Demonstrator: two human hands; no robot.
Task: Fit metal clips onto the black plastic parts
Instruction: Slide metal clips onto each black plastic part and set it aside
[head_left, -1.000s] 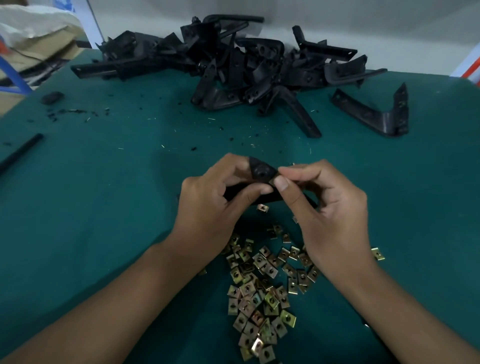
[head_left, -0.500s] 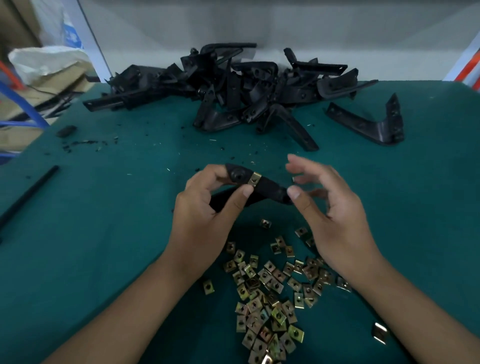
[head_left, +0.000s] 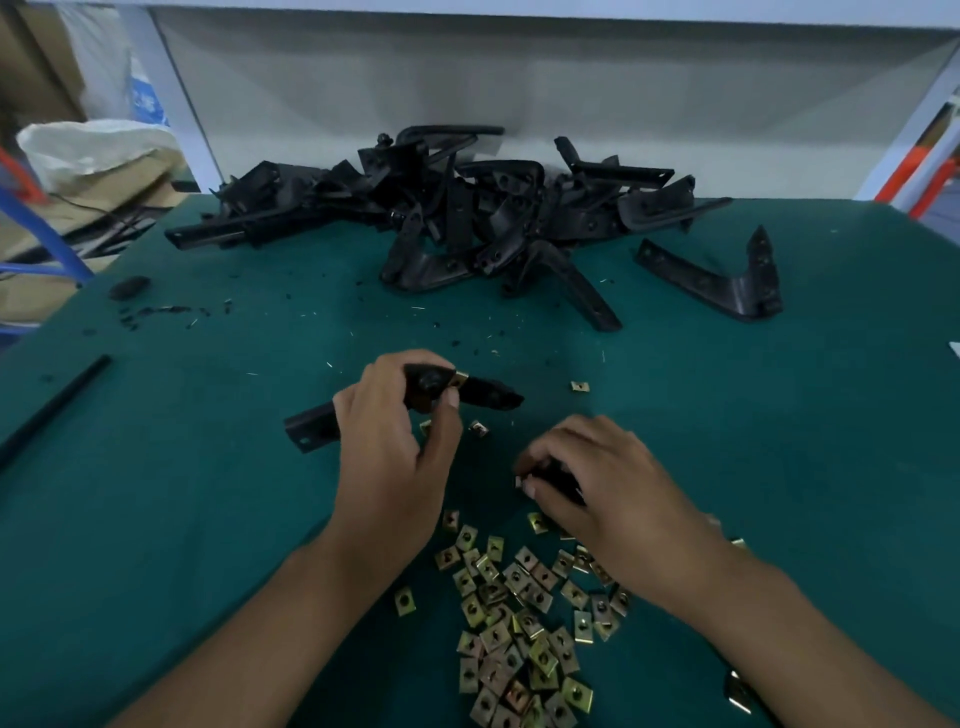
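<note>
My left hand (head_left: 395, 436) grips a bent black plastic part (head_left: 483, 391) at its corner, just above the green table. A brass-coloured metal clip (head_left: 460, 378) sits on that part beside my thumb. My right hand (head_left: 597, 483) is lower and to the right, fingers curled down over the near pile of metal clips (head_left: 514, 623). Its fingertips pinch something small at the pile's top edge; what it is stays hidden under the fingers.
A heap of black plastic parts (head_left: 457, 218) lies at the back of the green table (head_left: 208, 467). One L-shaped part (head_left: 727, 280) lies apart at the right. A black rod (head_left: 52, 405) lies at the left edge. Loose clips (head_left: 579, 386) and black crumbs dot the table.
My right hand let go of the black part and dropped down to the clip pile. My left hand still holds the part, now with a clip on it.
</note>
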